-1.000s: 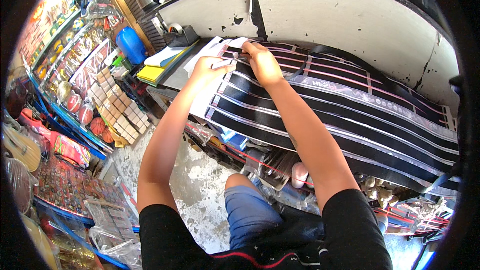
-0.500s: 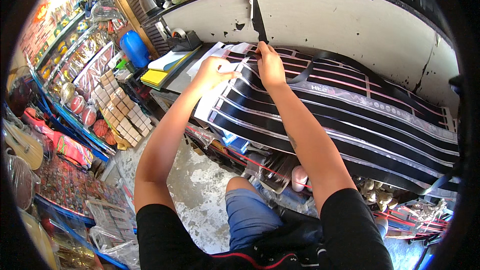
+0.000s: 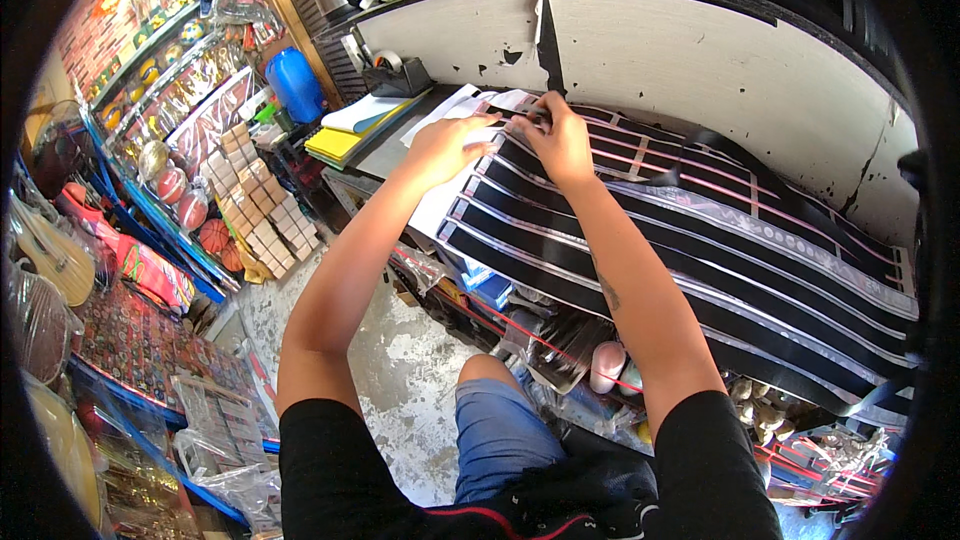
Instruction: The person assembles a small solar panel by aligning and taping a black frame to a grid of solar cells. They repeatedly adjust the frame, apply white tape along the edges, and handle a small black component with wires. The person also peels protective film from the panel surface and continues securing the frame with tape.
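The thumb and fingers of the bare left hand (image 3: 448, 152) are standing apart at the left edge of a long sheet of black bands and pale shiny lines (image 3: 545, 228), toward its far corner, while the bare right hand's (image 3: 567, 148) are curling in just to the right, and I cannot tell whether they are clamping anything. The sheet is stretching rightward along a grey tabletop (image 3: 388, 153), with smooth white paper (image 3: 434, 214) showing at its left end.

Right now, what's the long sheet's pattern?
The sheet has black and pale stripes, best in head view.
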The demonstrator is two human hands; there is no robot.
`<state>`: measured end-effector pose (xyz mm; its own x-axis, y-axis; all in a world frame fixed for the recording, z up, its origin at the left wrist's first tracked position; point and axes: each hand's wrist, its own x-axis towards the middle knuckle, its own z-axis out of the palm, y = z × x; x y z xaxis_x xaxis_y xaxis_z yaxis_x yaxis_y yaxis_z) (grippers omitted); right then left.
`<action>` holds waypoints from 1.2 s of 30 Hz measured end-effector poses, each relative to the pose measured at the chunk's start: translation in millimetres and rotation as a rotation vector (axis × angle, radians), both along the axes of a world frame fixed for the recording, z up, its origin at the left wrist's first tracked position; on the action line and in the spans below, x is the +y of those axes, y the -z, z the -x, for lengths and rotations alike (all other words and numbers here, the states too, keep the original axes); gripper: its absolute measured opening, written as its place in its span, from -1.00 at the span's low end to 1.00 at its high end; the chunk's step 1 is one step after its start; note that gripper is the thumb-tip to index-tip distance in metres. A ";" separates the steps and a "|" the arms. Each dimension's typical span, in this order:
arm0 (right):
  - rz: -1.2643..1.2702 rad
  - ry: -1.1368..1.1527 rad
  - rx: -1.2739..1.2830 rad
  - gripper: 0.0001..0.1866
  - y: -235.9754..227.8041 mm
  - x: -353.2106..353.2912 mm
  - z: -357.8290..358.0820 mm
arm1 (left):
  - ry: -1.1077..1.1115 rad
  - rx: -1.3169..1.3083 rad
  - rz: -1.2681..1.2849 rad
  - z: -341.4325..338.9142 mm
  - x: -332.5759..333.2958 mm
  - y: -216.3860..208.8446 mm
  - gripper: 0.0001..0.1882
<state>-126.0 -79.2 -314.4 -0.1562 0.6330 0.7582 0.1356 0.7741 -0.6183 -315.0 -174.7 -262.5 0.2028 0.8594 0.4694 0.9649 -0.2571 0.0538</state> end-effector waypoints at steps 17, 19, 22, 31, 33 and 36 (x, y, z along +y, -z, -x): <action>0.074 0.028 -0.584 -0.67 32.6 9.6 8.8 | 0.111 -0.578 -0.025 16.4 47.9 74.1 -0.89; 0.076 0.054 -0.589 -0.67 32.1 9.0 9.2 | 0.309 -0.613 -0.088 17.9 35.7 73.3 -0.88; 0.082 0.020 -0.562 -0.69 32.6 9.2 9.9 | 0.360 -0.672 -0.032 16.6 17.3 73.8 -0.89; 0.135 -0.008 -0.538 -0.75 28.4 9.4 10.4 | 0.433 -0.855 0.011 8.5 1.5 70.6 -0.94; 0.118 0.007 -0.573 -0.71 30.3 10.2 10.9 | 0.439 -0.893 0.041 8.5 -4.9 70.9 -0.94; 0.070 0.034 -0.570 -0.69 36.4 14.3 13.1 | 0.466 -0.992 0.022 10.3 -16.5 68.8 -0.93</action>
